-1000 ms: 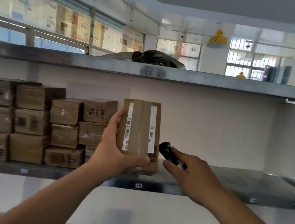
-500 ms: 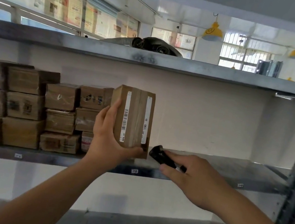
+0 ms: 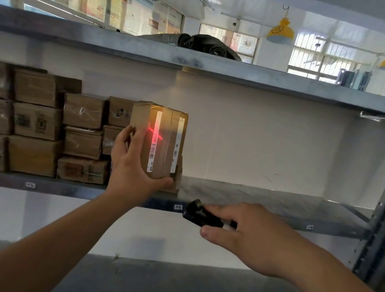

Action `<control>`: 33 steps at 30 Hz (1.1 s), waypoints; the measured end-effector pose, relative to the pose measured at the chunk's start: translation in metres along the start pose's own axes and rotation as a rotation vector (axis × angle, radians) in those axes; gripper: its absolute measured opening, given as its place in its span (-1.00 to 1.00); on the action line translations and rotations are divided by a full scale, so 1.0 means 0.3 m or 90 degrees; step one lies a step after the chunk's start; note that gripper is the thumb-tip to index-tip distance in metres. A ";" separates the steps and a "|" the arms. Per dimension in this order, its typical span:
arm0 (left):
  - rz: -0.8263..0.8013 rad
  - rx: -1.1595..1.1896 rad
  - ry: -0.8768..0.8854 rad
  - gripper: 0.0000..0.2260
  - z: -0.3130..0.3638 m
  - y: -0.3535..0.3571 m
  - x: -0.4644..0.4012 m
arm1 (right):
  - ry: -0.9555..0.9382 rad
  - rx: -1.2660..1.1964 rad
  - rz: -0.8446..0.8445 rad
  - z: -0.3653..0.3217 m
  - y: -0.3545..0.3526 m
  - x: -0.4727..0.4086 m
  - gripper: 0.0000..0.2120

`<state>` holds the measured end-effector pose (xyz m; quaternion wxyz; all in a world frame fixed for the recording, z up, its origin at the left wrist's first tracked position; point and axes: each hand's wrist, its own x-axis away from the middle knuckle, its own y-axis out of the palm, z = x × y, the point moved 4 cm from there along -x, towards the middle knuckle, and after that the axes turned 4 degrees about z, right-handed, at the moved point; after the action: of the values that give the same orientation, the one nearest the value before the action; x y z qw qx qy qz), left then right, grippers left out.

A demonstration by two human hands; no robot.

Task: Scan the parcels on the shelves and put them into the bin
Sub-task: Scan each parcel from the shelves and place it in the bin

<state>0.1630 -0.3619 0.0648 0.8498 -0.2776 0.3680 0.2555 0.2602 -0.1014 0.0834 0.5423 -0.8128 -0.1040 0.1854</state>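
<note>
The left hand (image 3: 133,161) is reaching up from the lower left to mid-frame, fingers and thumb curling round the lower part of an upright parcel (image 3: 159,140), gripping it just above the shelf (image 3: 278,207). The right hand (image 3: 247,235) is reaching in from the lower right, gripping a black scanner (image 3: 199,215) that is sitting below and right of the parcel. A red beam is crossing the barcode label (image 3: 154,139). More parcels (image 3: 36,123) are lying stacked on the shelf at left.

I counted eleven stacked brown cardboard parcels (image 3: 36,122) left of one upright brown taped cardboard box (image 3: 161,140), one black handheld scanner (image 3: 199,215), and two yellow hanging lamps (image 3: 281,31).
</note>
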 end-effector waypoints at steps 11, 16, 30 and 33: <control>0.007 0.010 0.017 0.22 -0.013 -0.003 0.001 | 0.015 0.019 -0.034 -0.002 -0.022 0.018 -0.44; 0.009 0.007 0.022 0.22 -0.018 -0.003 0.005 | 0.018 0.016 -0.036 0.013 -0.030 0.034 -0.51; -0.082 0.135 0.040 0.26 0.095 0.138 0.246 | 0.086 -0.089 0.059 0.236 0.045 0.104 -0.49; -0.147 0.173 0.034 0.27 0.128 0.225 0.338 | 0.163 -0.101 0.102 0.347 0.094 0.168 -0.46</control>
<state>0.1992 -0.2650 -0.0100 0.8930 -0.2075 0.3875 0.0970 0.2618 -0.0060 0.0122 0.4686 -0.8759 0.0171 0.1140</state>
